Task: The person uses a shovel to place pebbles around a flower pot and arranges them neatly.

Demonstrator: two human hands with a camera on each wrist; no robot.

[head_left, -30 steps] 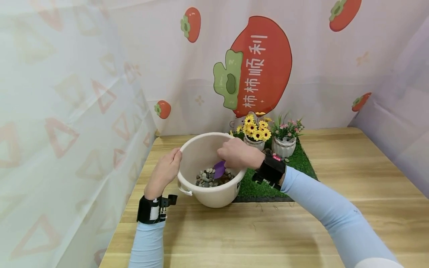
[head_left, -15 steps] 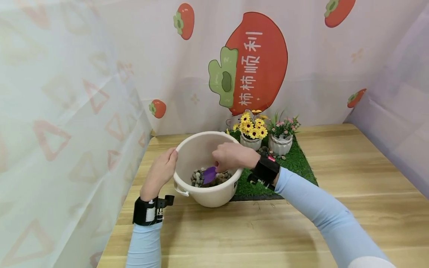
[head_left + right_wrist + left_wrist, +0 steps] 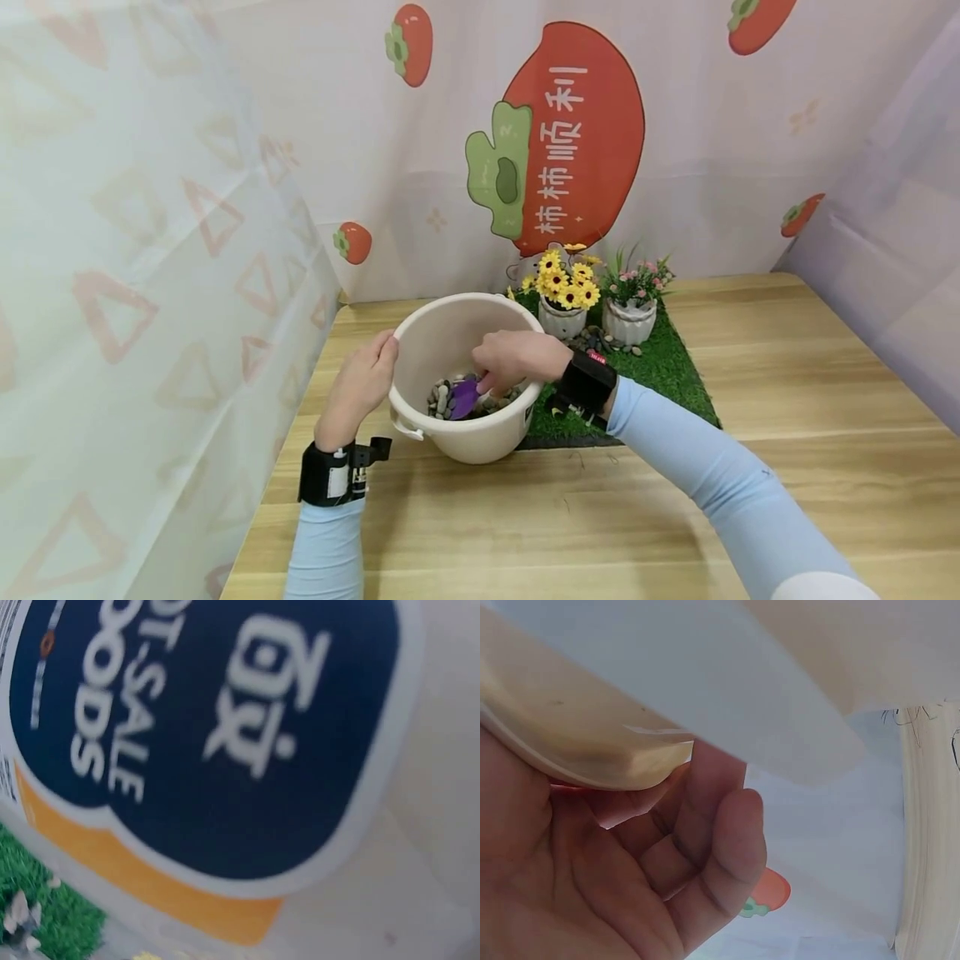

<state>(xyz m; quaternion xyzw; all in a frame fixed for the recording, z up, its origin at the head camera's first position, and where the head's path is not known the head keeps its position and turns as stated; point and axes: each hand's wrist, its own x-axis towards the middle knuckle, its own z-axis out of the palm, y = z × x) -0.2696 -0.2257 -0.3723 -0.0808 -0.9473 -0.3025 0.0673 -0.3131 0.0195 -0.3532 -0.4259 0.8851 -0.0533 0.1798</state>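
A cream plastic bucket (image 3: 476,442) stands on the table, partly over the grass mat, with grey and brown pebbles (image 3: 438,400) in its bottom. My left hand (image 3: 362,379) grips its rim at the left side; the left wrist view shows curled fingers (image 3: 686,832) beneath that edge. Reaching in over the right rim, my right hand (image 3: 521,357) holds a small purple shovel (image 3: 467,398) by its handle. The blade lies down among the pebbles, pointing left. In the right wrist view the bucket's dark blue label (image 3: 225,750) fills most of the picture, and the hand is hidden.
Behind the bucket to the right, an artificial grass mat (image 3: 660,392) bears a pot of yellow flowers (image 3: 562,317) and a pot of pink flowers (image 3: 630,321). Loose pebbles (image 3: 592,337) lie by the pots. A printed curtain (image 3: 420,183) backs the wooden table (image 3: 525,533).
My right hand and the purple shovel have moved left and slightly down inside the bucket, with the blade now lower in the pebbles. My left hand keeps its hold on the rim.
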